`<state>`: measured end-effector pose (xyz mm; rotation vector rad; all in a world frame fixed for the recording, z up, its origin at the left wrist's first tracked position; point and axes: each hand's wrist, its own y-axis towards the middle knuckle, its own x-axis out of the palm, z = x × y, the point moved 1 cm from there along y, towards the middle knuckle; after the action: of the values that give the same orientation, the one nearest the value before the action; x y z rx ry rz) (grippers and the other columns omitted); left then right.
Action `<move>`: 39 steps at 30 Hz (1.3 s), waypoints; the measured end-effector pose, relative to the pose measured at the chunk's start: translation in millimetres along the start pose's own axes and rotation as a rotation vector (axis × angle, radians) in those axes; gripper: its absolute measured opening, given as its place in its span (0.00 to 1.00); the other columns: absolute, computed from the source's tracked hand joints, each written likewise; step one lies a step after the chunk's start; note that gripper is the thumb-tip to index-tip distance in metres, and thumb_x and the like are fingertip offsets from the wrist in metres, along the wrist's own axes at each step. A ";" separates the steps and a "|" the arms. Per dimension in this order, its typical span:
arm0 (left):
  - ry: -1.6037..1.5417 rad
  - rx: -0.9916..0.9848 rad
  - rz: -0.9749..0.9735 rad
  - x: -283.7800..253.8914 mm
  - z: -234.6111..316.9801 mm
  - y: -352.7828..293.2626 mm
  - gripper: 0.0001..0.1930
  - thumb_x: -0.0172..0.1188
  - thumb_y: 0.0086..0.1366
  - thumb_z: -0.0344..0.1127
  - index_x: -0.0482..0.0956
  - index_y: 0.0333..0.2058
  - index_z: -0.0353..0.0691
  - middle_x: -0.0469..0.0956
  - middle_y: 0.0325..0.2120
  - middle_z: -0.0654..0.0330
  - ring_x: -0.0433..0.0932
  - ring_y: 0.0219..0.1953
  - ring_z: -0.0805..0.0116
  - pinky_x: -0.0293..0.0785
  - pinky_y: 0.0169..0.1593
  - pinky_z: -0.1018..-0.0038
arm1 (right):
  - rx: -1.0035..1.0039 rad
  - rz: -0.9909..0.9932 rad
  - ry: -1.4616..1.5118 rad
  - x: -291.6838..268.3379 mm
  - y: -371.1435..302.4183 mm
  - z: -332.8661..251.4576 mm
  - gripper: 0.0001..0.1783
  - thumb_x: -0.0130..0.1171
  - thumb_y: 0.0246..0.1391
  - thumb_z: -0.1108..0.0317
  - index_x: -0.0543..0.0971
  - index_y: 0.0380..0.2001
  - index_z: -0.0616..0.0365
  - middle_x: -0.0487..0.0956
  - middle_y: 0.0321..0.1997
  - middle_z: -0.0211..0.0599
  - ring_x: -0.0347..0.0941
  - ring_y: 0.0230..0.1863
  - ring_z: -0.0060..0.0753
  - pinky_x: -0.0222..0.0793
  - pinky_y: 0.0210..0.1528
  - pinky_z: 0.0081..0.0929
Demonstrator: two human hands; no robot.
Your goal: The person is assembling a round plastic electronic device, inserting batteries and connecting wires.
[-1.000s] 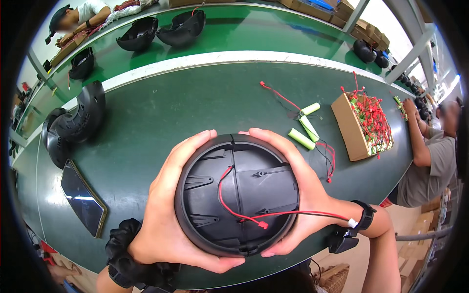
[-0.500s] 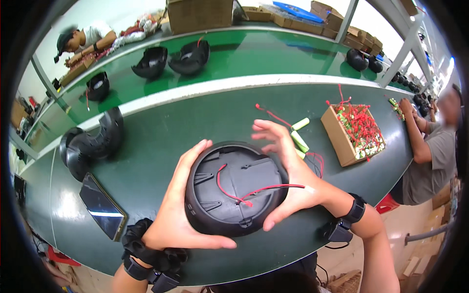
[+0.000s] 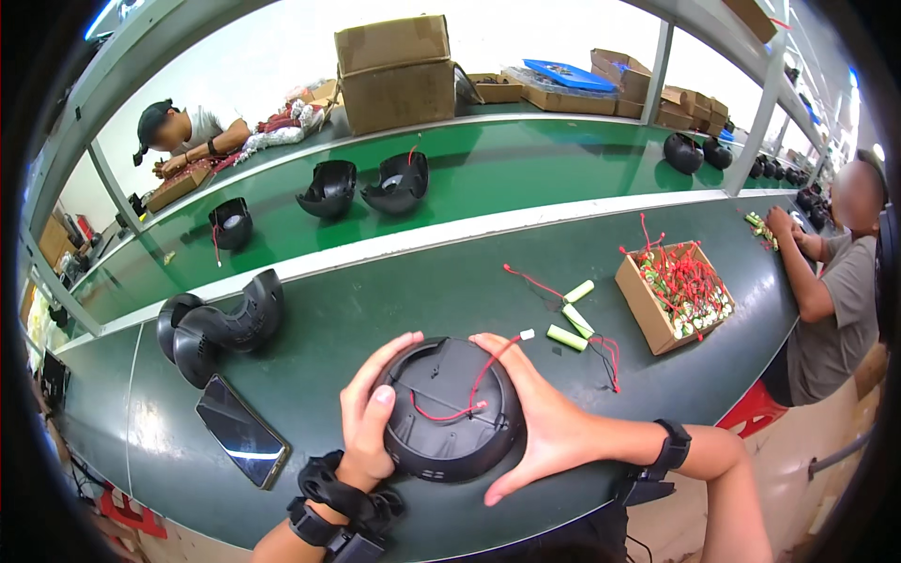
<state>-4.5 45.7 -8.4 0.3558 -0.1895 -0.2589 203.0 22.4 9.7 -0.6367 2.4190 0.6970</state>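
A round black plastic housing [image 3: 449,448] sits at the near middle of the bench, between my two hands. My left hand [image 3: 361,422] grips its left side, with the thumb bent over the rim. Along its right side lies my right hand [image 3: 554,422], fingers at the far edge and thumb stretched toward the near side. A red wire [image 3: 439,418] curls across the housing's face, and its white connector [image 3: 526,334] sticks out beyond the far rim. Whether the housing's underside touches the bench is hidden.
Green battery cells [image 3: 569,338] with wires lie right of the housing, near a cardboard box [image 3: 643,310] of wired cells. At left are curved black shells [image 3: 225,324] and a phone [image 3: 242,433]. More shells [image 3: 396,188] stand on the raised green line; co-workers sit left and right.
The housing has been turned, so its wire and connector point away from me. My left thumb has come up over the rim, and my right hand has closed in. The view has tilted up.
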 end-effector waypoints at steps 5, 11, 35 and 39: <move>0.127 0.045 0.094 -2.3 7.2 -0.6 0.27 0.46 0.61 0.41 0.67 0.51 0.22 0.71 0.51 0.44 0.71 0.54 0.58 0.62 0.59 0.69 | 0.138 0.049 0.058 6.3 12.8 -4.8 0.75 0.79 0.19 0.46 0.42 0.63 0.69 0.53 0.63 0.62 0.55 0.65 0.59 0.53 0.65 0.41; 0.071 0.065 0.081 -14.3 0.0 6.0 0.37 0.42 0.61 0.55 0.58 0.60 0.28 0.62 0.58 0.44 0.59 0.62 0.56 0.50 0.65 0.65 | 0.124 0.005 0.074 -11.9 49.5 4.1 0.70 0.81 0.17 0.50 0.52 0.61 0.69 0.67 0.57 0.56 0.66 0.58 0.46 0.60 0.62 0.34; 0.266 0.033 0.159 -28.9 -35.2 -6.5 0.16 0.51 0.60 0.30 0.59 0.16 0.33 0.55 0.11 0.62 0.53 0.16 0.75 0.49 0.20 0.74 | 0.965 0.191 -0.977 -164.1 196.8 179.4 0.57 0.72 0.23 0.34 0.69 0.53 0.64 0.73 0.56 0.46 0.74 0.52 0.40 0.71 0.49 0.36; 0.318 0.019 0.143 -21.1 -22.9 -2.3 0.17 0.52 0.61 0.31 0.58 0.17 0.33 0.54 0.12 0.62 0.52 0.16 0.74 0.48 0.20 0.74 | 0.823 -0.082 -1.346 -162.2 205.3 142.3 0.16 0.68 0.39 0.59 0.82 0.33 0.53 0.82 0.38 0.31 0.79 0.38 0.38 0.74 0.43 0.33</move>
<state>-19.8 56.8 -33.2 0.3953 0.0961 -0.0567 259.4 307.7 74.3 0.1204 1.1790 -0.0364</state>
